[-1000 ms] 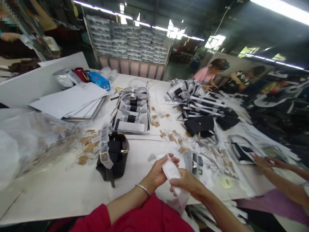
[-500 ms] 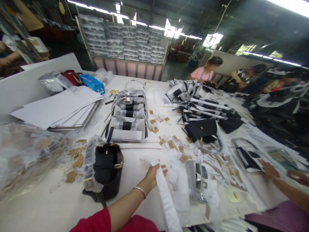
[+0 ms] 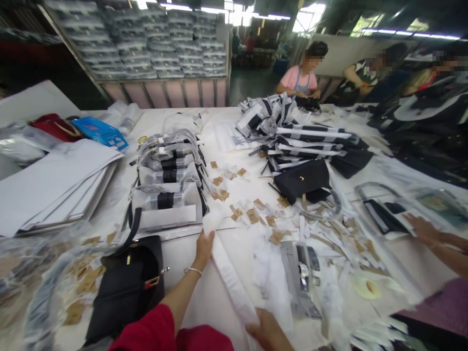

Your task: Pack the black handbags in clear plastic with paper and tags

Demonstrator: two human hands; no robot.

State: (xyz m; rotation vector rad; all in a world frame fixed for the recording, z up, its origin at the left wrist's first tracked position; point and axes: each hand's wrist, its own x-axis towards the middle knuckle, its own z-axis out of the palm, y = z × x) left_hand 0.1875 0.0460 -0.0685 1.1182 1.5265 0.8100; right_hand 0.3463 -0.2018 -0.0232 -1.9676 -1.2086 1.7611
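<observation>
A long white roll, seemingly of tissue paper (image 3: 231, 273), slants across the table in front of me. My left hand (image 3: 204, 246) grips its far end, fingers closed around it. Near its lower end, my right hand (image 3: 268, 330) is closed on it too. To the left of my left forearm lies an open black handbag (image 3: 117, 297) with a gold clasp, its wrapped handle stretched out to the left. Just beyond my left hand stands a row of black handbags (image 3: 168, 217) with plastic-wrapped handles and white wrapping.
Brown tags (image 3: 252, 215) lie scattered mid-table. A tape dispenser (image 3: 303, 278) and a tape roll (image 3: 366, 288) sit at right. Black bags (image 3: 302, 180) are piled beyond. White boards (image 3: 54, 180) are stacked left. A co-worker's hand (image 3: 424, 229) touches a bag at right.
My left hand has moved left and away from me with the white roll. My right hand has come into view, holding its lower end. The open handbag now lies tipped over, its handle to the left.
</observation>
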